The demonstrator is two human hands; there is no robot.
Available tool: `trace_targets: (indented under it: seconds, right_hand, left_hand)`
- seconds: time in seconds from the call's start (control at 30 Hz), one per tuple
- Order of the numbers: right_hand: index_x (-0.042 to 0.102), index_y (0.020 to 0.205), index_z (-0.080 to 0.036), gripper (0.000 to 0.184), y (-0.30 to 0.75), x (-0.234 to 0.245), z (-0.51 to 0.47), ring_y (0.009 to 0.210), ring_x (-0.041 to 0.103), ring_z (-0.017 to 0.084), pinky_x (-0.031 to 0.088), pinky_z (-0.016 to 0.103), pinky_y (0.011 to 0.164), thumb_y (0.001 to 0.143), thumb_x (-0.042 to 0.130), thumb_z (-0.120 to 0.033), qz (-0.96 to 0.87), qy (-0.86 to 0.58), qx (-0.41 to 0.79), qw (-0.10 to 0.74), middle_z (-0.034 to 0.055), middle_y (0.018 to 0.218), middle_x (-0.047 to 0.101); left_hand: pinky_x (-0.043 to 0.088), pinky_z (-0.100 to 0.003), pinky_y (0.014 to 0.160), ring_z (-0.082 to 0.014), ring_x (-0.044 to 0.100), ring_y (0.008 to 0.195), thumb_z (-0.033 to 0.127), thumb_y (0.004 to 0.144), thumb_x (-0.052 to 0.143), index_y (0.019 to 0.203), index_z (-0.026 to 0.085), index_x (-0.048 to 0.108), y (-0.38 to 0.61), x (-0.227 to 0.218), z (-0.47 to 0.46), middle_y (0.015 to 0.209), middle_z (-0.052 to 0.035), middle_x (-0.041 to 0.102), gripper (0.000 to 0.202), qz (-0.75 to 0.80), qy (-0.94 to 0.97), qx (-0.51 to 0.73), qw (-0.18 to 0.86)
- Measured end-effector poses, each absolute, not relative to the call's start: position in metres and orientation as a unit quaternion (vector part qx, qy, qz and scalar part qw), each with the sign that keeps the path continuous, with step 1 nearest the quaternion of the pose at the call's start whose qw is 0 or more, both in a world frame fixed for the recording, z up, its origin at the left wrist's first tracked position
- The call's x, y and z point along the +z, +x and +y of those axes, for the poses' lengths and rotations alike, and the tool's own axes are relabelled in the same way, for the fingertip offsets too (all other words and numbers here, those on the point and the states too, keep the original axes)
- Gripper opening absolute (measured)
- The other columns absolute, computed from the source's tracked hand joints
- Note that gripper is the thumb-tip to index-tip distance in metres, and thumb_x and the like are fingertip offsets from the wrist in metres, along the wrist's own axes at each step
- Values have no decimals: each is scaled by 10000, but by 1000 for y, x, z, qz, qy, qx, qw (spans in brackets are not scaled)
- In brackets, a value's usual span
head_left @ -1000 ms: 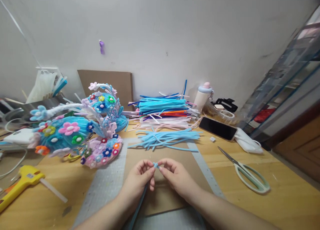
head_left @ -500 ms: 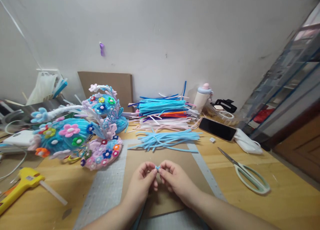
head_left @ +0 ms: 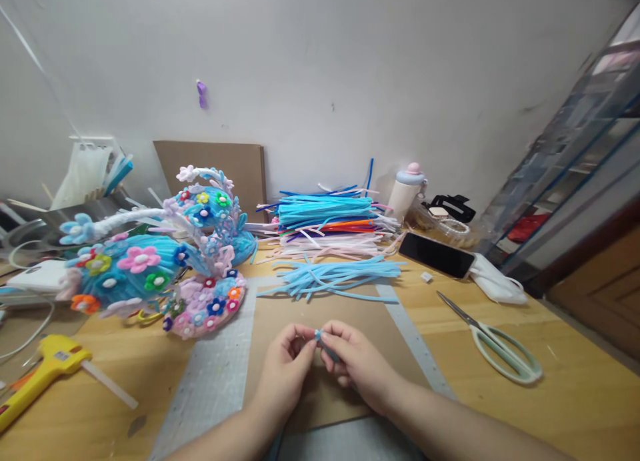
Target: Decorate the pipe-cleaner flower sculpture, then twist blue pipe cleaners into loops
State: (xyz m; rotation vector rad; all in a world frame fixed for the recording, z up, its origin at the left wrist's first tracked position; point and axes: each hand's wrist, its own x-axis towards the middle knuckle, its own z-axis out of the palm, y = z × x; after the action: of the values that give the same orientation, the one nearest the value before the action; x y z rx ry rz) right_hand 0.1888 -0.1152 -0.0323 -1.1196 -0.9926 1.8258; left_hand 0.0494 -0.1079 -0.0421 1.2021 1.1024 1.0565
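Note:
Between the fingertips of both hands is a small, bent light-blue pipe cleaner (head_left: pixel 318 335), mostly covered by the fingers. My left hand (head_left: pixel 285 364) pinches it from one side. From the other side my right hand (head_left: pixel 357 357) grips it, with a blue length showing under the thumb. Both hands are held over a brown cardboard sheet (head_left: pixel 277 317). Just beyond them lies a loose bunch of light-blue pipe cleaners (head_left: pixel 330 277).
Scissors (head_left: pixel 500 351) and a phone (head_left: pixel 437 255) lie to the right. A yellow glue gun (head_left: pixel 55 361) rests at left, near pipe-cleaner flower decorations (head_left: pixel 133 271). At the back are a multicoloured pipe-cleaner stack (head_left: pixel 325 214) and a bottle (head_left: pixel 406 191).
The blue piece between my fingertips has turned, and more of it shows under my right thumb. My right fingers have shifted slightly around it.

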Motion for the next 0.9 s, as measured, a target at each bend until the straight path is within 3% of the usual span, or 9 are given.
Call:
trace_targets:
  seconds: [0.13, 0.33, 0.5, 0.67, 0.83, 0.9]
  right_hand:
    - [426, 716, -194, 281, 193, -29, -116, 363, 173, 21, 63, 174, 364, 748, 577, -430, -361, -426, 744, 367, -89, 473, 443]
    - [462, 700, -178, 189, 201, -31, -115, 368, 147, 15, 35, 173, 380, 708, 593, -313, -295, -401, 793, 350, -89, 453, 416]
    - [472, 737, -169, 236, 206, -32, -115, 373, 173, 4, 51, 162, 379, 725, 617, -356, -326, -413, 782, 334, -74, 508, 464]
    - [457, 758, -179, 292, 209, -32, -114, 355, 225, 12, 98, 162, 344, 743, 637, -409, -403, -373, 774, 313, -74, 515, 492]
    - [487, 738, -171, 237, 213, -25, -115, 323, 254, 21, 142, 168, 321, 764, 603, -376, -470, -370, 760, 254, -82, 464, 463]
    - [489, 709, -169, 196, 216, -23, -117, 324, 248, 23, 130, 173, 318, 760, 597, -325, -471, -359, 774, 226, -82, 458, 448]
  left_hand:
    - [408, -267, 681, -175, 552, 742, 237, 799, 546, 758, 177, 597, 45, -38, -112, 753, -35, 584, 89, 453, 635, 432, 453]
    - [413, -277, 750, -187, 538, 842, 108, 847, 395, 872, 199, 580, 39, -34, -118, 907, -82, 563, 207, 361, 807, 345, 315]
    - [411, -286, 722, -211, 567, 846, 72, 814, 388, 948, 212, 606, 37, -37, -122, 982, -103, 596, 291, 393, 850, 258, 236]
    - [408, -269, 737, -182, 550, 827, 75, 807, 403, 832, 198, 588, 34, -32, -118, 879, -62, 577, 223, 405, 786, 325, 337]
    - [395, -269, 753, -175, 529, 839, 79, 759, 471, 1020, 216, 594, 29, -16, -112, 901, -34, 570, 319, 401, 756, 270, 441]
    - [384, -265, 792, -173, 523, 885, 65, 747, 470, 996, 228, 612, 28, -8, -113, 928, -28, 572, 330, 357, 775, 229, 469]
